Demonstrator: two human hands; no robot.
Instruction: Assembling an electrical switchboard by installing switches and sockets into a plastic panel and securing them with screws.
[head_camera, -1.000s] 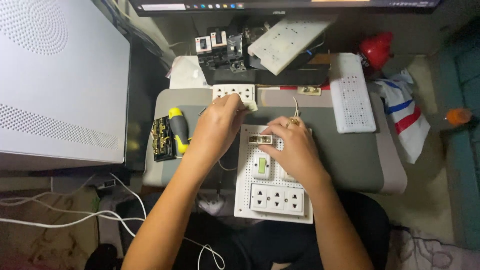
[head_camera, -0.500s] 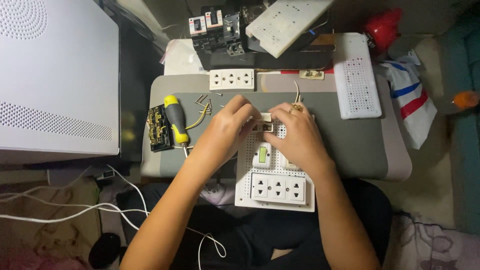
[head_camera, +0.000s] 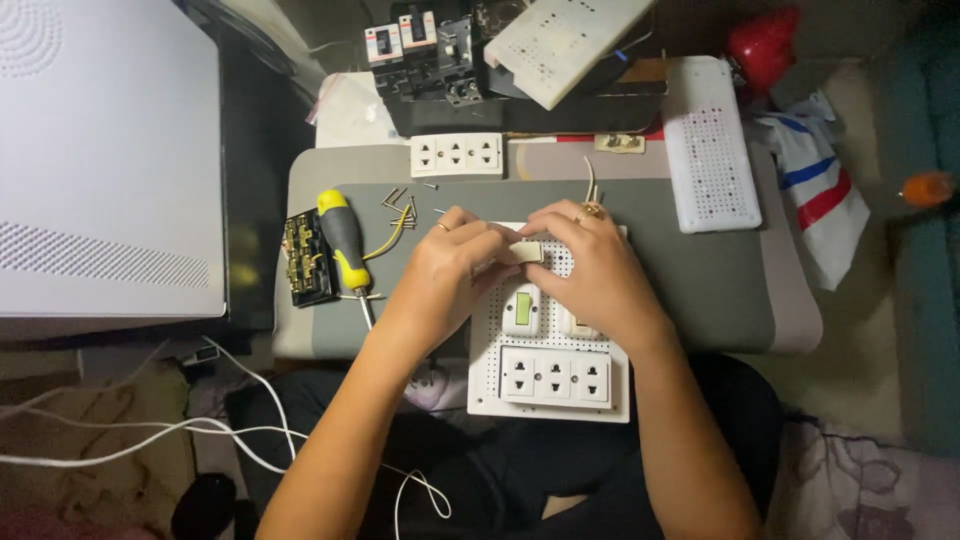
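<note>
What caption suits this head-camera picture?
Left hand and right hand hold a small part over a white perforated board.

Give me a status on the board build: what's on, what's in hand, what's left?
Done: a triple socket and a green-rocker switch sit on the perforated board. In hand: left hand and right hand pinch a small beige part at the board's top edge. Left: a second socket strip, loose screws and a screwdriver lie unused on the lap desk.

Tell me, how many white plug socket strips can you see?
2. One socket strip lies loose at the far edge of the grey table. The other sits on the white perforated board near the person. Hands may hide more.
</note>
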